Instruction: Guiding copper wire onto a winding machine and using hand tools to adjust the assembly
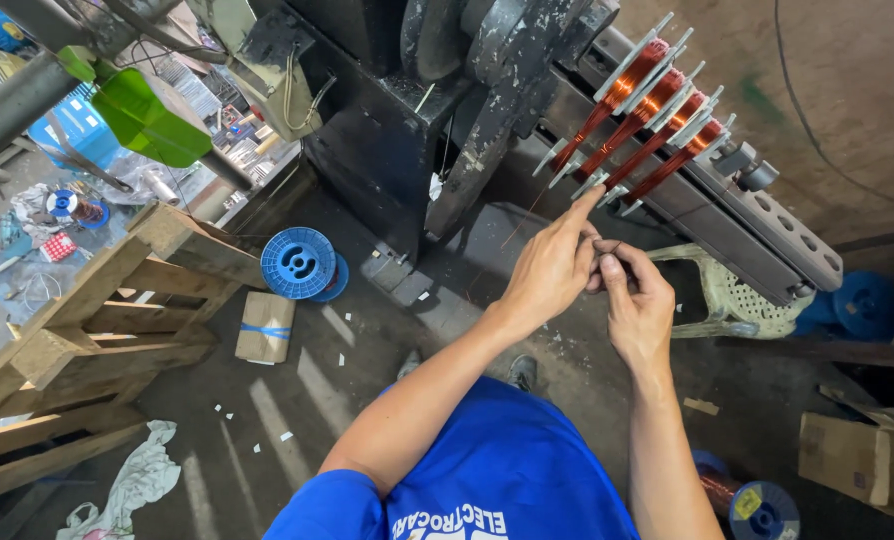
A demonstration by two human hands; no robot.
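Left hand (547,270) and right hand (635,300) pinch thin wire (607,248) together below copper coils (647,130), upper right; dusty concrete floor (297,390) holds wooden pallet (87,330) and blue spool (298,263), left.

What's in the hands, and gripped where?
A thin copper wire, pinched between the fingertips of the left hand and right hand, just below the coils. Which part of the wire cannot be told.

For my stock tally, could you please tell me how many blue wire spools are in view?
3 clearly: one large spool on the floor by the pallet, one small spool at far left, one at bottom right. A blue shape at the right edge may be another.
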